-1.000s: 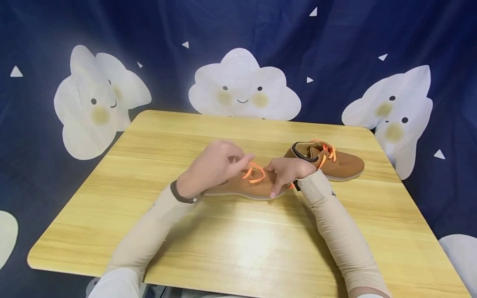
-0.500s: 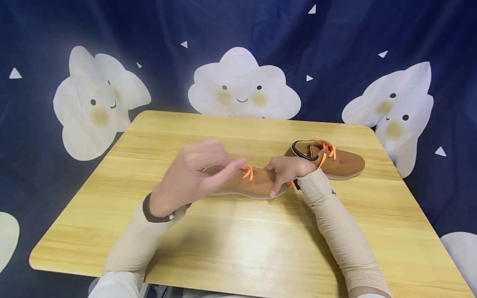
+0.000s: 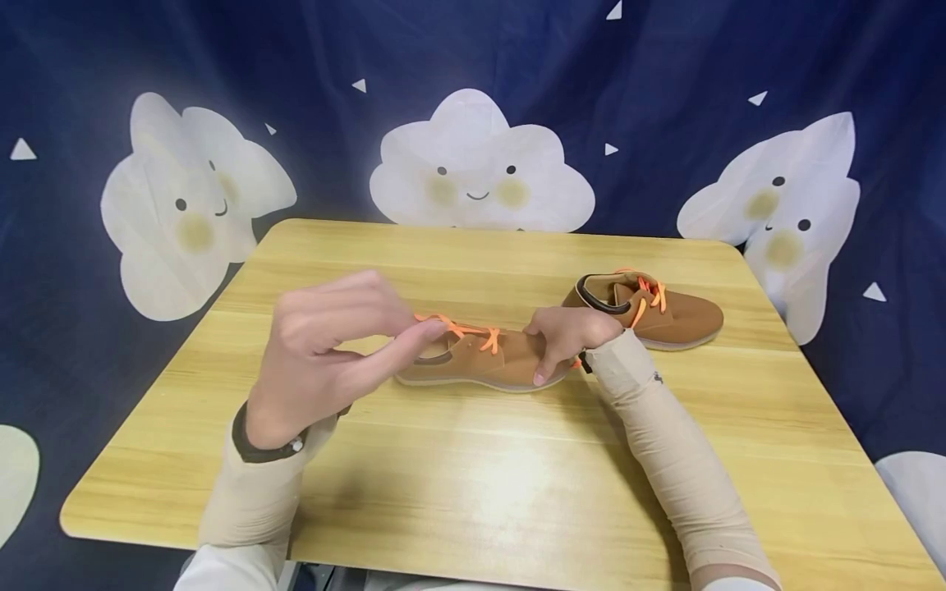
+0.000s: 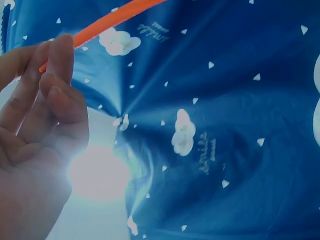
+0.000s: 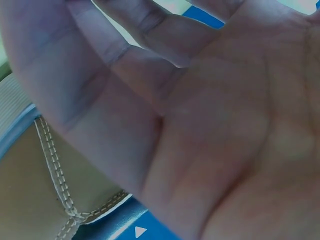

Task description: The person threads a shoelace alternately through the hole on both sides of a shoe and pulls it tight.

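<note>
A brown shoe (image 3: pixel 473 367) with orange laces lies on its sole in the middle of the table in the head view, toe to the right. My left hand (image 3: pixel 325 353) is raised at its heel end and pinches an orange shoelace (image 3: pixel 447 324) between thumb and fingers. In the left wrist view the lace (image 4: pixel 117 19) runs up and away from the fingertips. Over the toe, my right hand (image 3: pixel 576 336) grips the shoe, thumb on the near side and the other fingers mostly hidden. Its palm (image 5: pixel 215 115) fills most of the right wrist view.
A second brown shoe (image 3: pixel 687 322) with orange laces stands behind and right of the right hand, toe to the right. The wooden table (image 3: pixel 473 492) has rounded corners, with a dark blue cloud-printed curtain (image 3: pixel 332 49) behind it.
My left hand has moved left, away from the laces, drawing the shoelace with it. The orange loop over the shoe has disappeared. My right hand has stayed at the toe.
</note>
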A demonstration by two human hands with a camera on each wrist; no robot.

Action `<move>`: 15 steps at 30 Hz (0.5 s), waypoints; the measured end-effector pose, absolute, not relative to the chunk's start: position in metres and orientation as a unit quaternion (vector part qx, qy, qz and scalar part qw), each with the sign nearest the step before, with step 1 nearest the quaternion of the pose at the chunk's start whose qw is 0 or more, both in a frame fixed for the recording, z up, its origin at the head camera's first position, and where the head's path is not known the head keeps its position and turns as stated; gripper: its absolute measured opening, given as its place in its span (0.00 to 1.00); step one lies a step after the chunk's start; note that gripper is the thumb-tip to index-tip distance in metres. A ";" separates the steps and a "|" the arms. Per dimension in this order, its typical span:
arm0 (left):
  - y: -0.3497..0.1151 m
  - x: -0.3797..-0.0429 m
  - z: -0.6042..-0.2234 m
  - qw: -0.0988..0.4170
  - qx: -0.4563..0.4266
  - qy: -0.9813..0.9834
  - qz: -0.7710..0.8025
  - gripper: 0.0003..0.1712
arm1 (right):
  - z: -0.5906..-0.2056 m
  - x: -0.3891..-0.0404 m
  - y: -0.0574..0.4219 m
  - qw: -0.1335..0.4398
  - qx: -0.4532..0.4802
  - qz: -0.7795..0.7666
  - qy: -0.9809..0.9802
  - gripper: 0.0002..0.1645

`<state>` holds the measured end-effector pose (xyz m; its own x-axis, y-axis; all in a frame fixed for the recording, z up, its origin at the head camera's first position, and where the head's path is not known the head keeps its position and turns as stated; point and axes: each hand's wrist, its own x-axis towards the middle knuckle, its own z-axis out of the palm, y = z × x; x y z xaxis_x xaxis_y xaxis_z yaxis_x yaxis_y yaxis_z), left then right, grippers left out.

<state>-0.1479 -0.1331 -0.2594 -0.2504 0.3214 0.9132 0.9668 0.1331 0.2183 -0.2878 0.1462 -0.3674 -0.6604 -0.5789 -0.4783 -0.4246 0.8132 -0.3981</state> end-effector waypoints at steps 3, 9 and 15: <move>-0.138 -0.145 -0.259 0.379 -0.493 -0.663 -0.418 0.11 | -0.366 -0.288 0.146 0.305 -0.271 -0.126 0.904 0.53; -0.141 -0.142 -0.255 0.358 -0.509 -0.708 -0.334 0.17 | -0.363 -0.291 0.148 0.308 -0.292 -0.128 0.896 0.52; -0.136 -0.143 -0.254 0.356 -0.553 -0.686 -0.311 0.18 | -0.355 -0.288 0.147 0.258 -0.364 -0.195 0.873 0.42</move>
<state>-0.1426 -0.1360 -0.2539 -0.1352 0.5371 0.8326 0.9803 0.1948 0.0335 -0.2876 0.1466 -0.3549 -0.6015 -0.7366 -0.3093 -0.5350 0.6590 -0.5287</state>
